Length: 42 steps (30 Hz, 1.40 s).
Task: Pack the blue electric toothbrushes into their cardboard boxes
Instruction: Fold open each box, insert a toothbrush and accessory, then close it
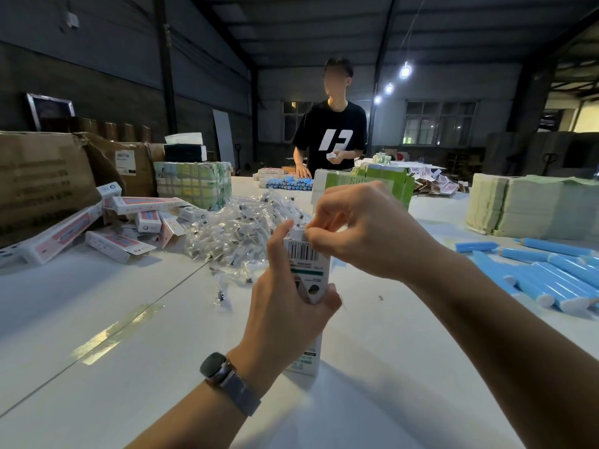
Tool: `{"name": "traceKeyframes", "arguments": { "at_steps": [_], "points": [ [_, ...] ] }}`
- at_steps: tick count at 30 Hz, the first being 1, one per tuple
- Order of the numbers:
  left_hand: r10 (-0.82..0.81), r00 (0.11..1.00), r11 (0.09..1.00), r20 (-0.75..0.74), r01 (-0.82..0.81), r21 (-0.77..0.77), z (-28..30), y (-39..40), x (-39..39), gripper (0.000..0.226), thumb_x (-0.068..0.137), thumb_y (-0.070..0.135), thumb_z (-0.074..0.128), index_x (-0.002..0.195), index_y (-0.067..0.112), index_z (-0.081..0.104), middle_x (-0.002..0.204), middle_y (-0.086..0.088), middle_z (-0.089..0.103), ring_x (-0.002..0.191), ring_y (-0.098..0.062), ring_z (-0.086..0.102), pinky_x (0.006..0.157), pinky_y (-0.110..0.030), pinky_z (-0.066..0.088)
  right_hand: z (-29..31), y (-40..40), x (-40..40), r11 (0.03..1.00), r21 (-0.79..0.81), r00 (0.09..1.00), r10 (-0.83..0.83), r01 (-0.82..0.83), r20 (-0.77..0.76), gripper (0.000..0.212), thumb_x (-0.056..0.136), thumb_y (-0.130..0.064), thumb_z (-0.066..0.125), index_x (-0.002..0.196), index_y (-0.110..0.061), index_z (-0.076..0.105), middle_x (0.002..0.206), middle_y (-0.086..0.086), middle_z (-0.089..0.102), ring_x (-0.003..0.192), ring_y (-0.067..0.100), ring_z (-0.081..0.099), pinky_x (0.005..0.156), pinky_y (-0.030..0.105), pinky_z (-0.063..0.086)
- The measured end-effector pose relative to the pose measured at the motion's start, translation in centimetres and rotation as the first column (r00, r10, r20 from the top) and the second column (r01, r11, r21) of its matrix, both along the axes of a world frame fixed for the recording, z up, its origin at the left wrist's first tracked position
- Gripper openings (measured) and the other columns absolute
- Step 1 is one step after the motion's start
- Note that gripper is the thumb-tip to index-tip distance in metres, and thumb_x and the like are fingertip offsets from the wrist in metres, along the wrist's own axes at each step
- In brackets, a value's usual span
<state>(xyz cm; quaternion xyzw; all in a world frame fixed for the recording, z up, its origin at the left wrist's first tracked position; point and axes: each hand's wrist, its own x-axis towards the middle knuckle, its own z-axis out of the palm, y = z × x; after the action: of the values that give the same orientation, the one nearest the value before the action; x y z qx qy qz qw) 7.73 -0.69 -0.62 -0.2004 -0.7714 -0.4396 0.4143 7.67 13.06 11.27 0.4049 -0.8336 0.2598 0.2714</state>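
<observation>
Left grip (285,306) wraps the upright cardboard box (308,264), its foot on the bench (129,367); right grip (353,234) pinches its top flap. I judge I'm closing it; next, tuck firmly. Blue toothbrushes (544,273) lie right.

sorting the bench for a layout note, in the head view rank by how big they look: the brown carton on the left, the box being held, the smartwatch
1. brown carton, the largest by far
2. held box, gripped by the left hand; being nearer the camera flatters it
3. smartwatch, the smallest, though nearest
</observation>
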Motion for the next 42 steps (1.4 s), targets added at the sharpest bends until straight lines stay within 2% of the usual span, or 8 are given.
{"name": "traceKeyframes", "arguments": {
  "at_steps": [8, 11, 15, 19, 25, 30, 39, 42],
  "points": [
    [-0.092, 0.995, 0.995, -0.022, 0.092, -0.029, 0.4, 1.0, 0.2, 0.093, 0.069, 0.036, 0.061, 0.146, 0.044, 0.008, 0.101, 0.011, 0.056, 0.077, -0.006, 0.062, 0.055, -0.012, 0.047, 0.5, 0.2, 0.0, 0.999, 0.024, 0.998, -0.037, 0.038, -0.046, 0.041, 0.084, -0.042, 0.071, 0.052, -0.029, 0.049, 0.063, -0.005, 0.062, 0.064, 0.019, 0.060, 0.057, 0.040, 0.051],
    [-0.103, 0.994, 0.995, -0.038, 0.104, 0.011, 0.2, 0.8, 0.2, 0.099, 0.070, 0.023, 0.067, 0.144, 0.051, 0.008, 0.102, 0.016, 0.057, 0.080, -0.008, 0.064, 0.055, -0.012, 0.049, 0.4, 0.5, -0.3, 0.996, 0.002, 0.993, 0.087, -0.088, 0.073, 0.029, 0.084, -0.038, 0.070, 0.060, -0.027, 0.058, 0.072, -0.005, 0.062, 0.071, 0.020, 0.063, 0.064, 0.041, 0.054],
    [-0.147, 0.987, 0.988, -0.060, 0.150, 0.048, 0.1, 0.1, 0.1, 0.100, 0.070, 0.016, 0.070, 0.134, 0.060, 0.007, 0.106, 0.037, 0.051, 0.084, -0.007, 0.066, 0.062, -0.012, 0.053, -0.3, 0.8, -1.0, 0.983, 0.029, 0.969, 0.175, -0.183, 0.174, 0.003, 0.087, -0.026, 0.071, 0.087, -0.023, 0.072, 0.086, -0.014, 0.060, 0.082, 0.013, 0.066, 0.066, 0.027, 0.057],
    [-0.173, 0.983, 0.981, -0.065, 0.178, 0.078, 0.2, 0.0, 0.1, 0.099, 0.072, 0.011, 0.073, 0.131, 0.059, 0.010, 0.110, 0.033, 0.050, 0.091, -0.008, 0.066, 0.068, -0.010, 0.052, -1.0, 1.0, -1.8, 0.966, -0.026, 0.956, 0.260, -0.259, 0.135, 0.018, 0.084, -0.016, 0.075, 0.101, -0.017, 0.073, 0.090, -0.012, 0.060, 0.087, 0.009, 0.064, 0.071, 0.020, 0.055],
    [-0.195, 0.979, 0.975, -0.056, 0.200, 0.092, 0.4, -0.3, 0.0, 0.090, 0.073, 0.004, 0.078, 0.115, 0.056, 0.018, 0.104, 0.034, 0.050, 0.094, -0.005, 0.065, 0.070, -0.011, 0.052, -2.0, 0.8, -2.3, 0.906, -0.230, 0.876, 0.409, -0.355, 0.256, 0.019, 0.078, -0.018, 0.073, 0.097, -0.017, 0.072, 0.092, 0.003, 0.060, 0.087, 0.019, 0.064, 0.065, 0.018, 0.052],
    [-0.197, 0.977, 0.974, -0.077, 0.204, 0.094, 0.6, -0.3, 0.1, 0.083, 0.072, 0.012, 0.080, 0.108, 0.057, 0.021, 0.103, 0.034, 0.052, 0.090, -0.008, 0.066, 0.070, -0.016, 0.055, -1.7, 1.0, -2.4, 0.898, -0.180, 0.845, 0.440, -0.402, 0.303, 0.013, 0.083, -0.009, 0.072, 0.094, -0.016, 0.072, 0.098, 0.003, 0.058, 0.095, 0.012, 0.059, 0.066, 0.021, 0.054],
    [-0.217, 0.975, 0.967, -0.048, 0.222, 0.122, 0.6, -0.3, -0.1, 0.087, 0.077, 0.008, 0.082, 0.112, 0.060, 0.022, 0.107, 0.039, 0.050, 0.098, -0.004, 0.066, 0.072, -0.012, 0.053, -2.9, 0.5, -3.1, 0.940, -0.211, 0.914, 0.317, -0.268, 0.251, 0.008, 0.086, -0.013, 0.072, 0.093, -0.016, 0.073, 0.097, -0.008, 0.060, 0.095, 0.015, 0.061, 0.074, 0.023, 0.056],
    [-0.318, 0.948, 0.932, -0.017, 0.316, 0.176, 0.1, -0.3, -0.2, 0.075, 0.085, -0.002, 0.059, 0.119, 0.054, 0.023, 0.109, 0.025, 0.053, 0.102, -0.014, 0.064, 0.076, -0.024, 0.057, -4.6, -0.1, -3.7, 0.947, -0.309, 0.970, 0.152, -0.089, 0.189, 0.013, 0.089, -0.019, 0.069, 0.102, -0.019, 0.072, 0.101, -0.009, 0.058, 0.091, 0.011, 0.060, 0.075, 0.022, 0.057]
  ]
}}
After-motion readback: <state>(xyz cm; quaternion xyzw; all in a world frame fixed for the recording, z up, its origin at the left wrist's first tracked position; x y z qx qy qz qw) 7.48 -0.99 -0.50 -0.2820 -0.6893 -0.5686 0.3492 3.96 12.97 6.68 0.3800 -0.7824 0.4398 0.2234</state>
